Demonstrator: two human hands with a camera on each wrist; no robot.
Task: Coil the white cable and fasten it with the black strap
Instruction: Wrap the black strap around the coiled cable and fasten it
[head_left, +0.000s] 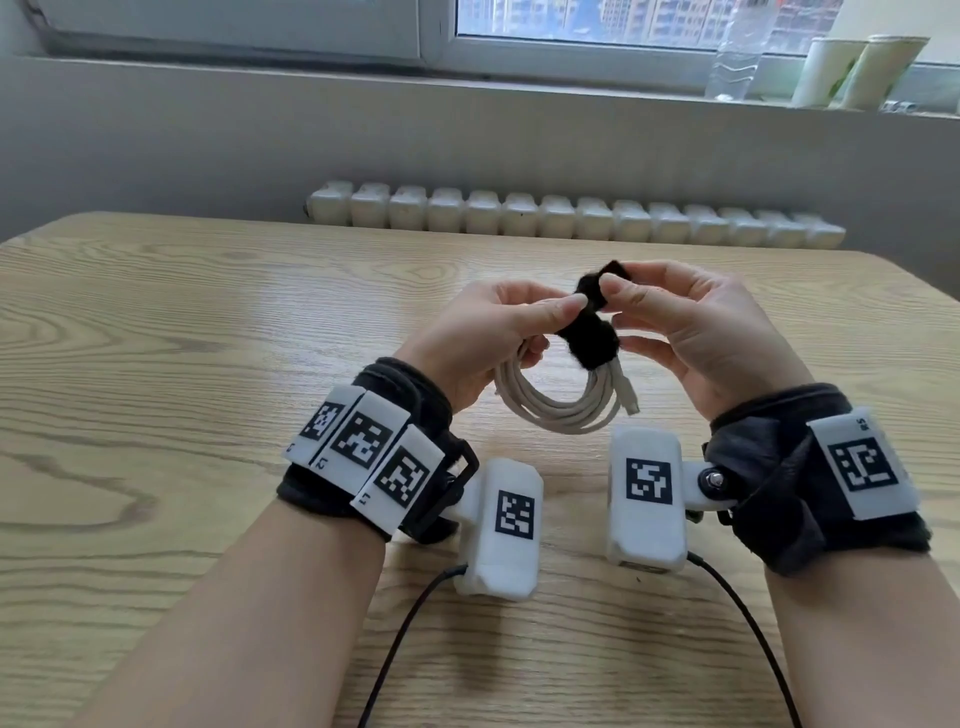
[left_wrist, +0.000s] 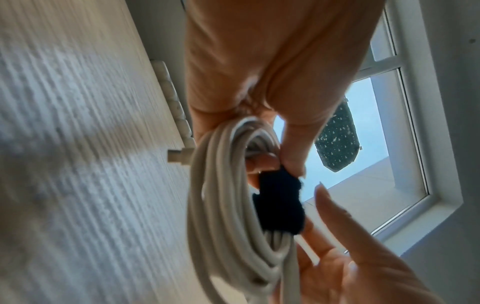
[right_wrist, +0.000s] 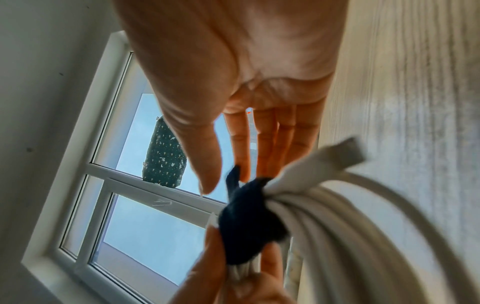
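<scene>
The white cable (head_left: 550, 415) is wound into a coil and held above the wooden table (head_left: 182, 338). The black strap (head_left: 589, 343) wraps the top of the coil. My left hand (head_left: 563, 312) grips the coil, its thumb and forefinger pinching the bundle at the strap (left_wrist: 280, 205). My right hand (head_left: 610, 283) pinches the strap's free end, which sticks up; its other fingers are spread behind the coil. The cable's plug (head_left: 631, 405) hangs at the right side of the coil (right_wrist: 337, 216), just past the strap (right_wrist: 249, 222). The left palm hides the top left of the loop.
A white radiator (head_left: 571, 218) runs behind the table's far edge. On the window sill at the back right stand a clear bottle (head_left: 737, 57) and paper cups (head_left: 857, 73). Black leads (head_left: 405, 623) trail from the wrist cameras toward me.
</scene>
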